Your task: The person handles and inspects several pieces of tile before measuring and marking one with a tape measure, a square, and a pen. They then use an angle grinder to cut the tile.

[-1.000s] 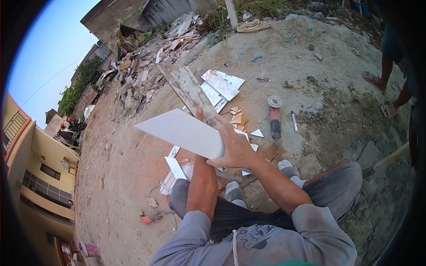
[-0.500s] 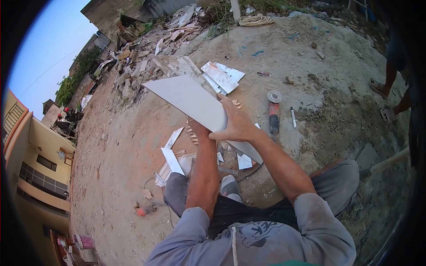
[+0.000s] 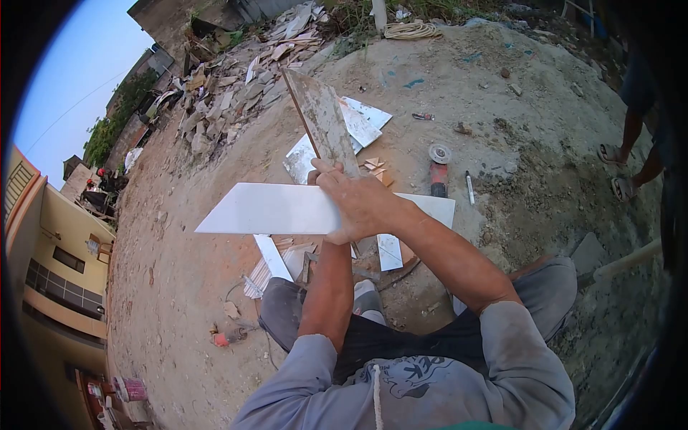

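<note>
Dirt ground [image 3: 215, 301]; long white tile [image 3: 276, 209] held level, pointed end leftward

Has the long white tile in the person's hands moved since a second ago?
Yes. The long white ceramic tile has swung from a slant to nearly level across the view, and its right end now reaches below the red angle grinder on the ground.

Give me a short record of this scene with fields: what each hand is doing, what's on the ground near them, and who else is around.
right hand: right hand grips the white tile, held flat and level, across its middle
left hand: mostly hidden behind the tile; appears to hold the dirty tile, which stands on edge above the white one
ground nearby: angle grinder, marker pen, tile offcuts, stacked tiles
farther off: rubble heap, coiled rope
others: a person's sandalled feet at right
</note>
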A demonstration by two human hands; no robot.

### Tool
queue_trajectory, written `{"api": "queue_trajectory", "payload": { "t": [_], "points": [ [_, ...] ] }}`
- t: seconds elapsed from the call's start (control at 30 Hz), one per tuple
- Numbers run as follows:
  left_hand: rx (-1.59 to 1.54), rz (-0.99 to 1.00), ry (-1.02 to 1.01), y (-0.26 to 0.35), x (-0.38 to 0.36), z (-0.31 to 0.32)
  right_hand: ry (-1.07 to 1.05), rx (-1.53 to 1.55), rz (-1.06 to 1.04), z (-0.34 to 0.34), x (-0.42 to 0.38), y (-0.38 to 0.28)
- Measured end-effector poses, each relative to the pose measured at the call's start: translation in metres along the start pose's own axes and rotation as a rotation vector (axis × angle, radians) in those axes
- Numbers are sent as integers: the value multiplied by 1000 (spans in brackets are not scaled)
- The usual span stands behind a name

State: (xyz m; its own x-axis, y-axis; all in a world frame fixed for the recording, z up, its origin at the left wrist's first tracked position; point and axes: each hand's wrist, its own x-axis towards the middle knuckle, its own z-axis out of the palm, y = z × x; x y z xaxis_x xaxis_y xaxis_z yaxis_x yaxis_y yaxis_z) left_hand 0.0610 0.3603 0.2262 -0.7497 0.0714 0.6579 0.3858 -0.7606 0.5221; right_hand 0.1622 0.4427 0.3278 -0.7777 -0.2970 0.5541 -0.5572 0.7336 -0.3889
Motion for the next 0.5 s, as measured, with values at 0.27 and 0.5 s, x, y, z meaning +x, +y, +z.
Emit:
{"api": "queue_trajectory", "payload": {
  "t": [0.27, 0.5],
  "points": [
    [895, 151, -68, 26, -8, 6, -48, 42, 114, -2, -3, -4],
    [469, -202, 283, 38, 28, 18, 259, 240, 240, -15, -22, 12]
  ]
}}
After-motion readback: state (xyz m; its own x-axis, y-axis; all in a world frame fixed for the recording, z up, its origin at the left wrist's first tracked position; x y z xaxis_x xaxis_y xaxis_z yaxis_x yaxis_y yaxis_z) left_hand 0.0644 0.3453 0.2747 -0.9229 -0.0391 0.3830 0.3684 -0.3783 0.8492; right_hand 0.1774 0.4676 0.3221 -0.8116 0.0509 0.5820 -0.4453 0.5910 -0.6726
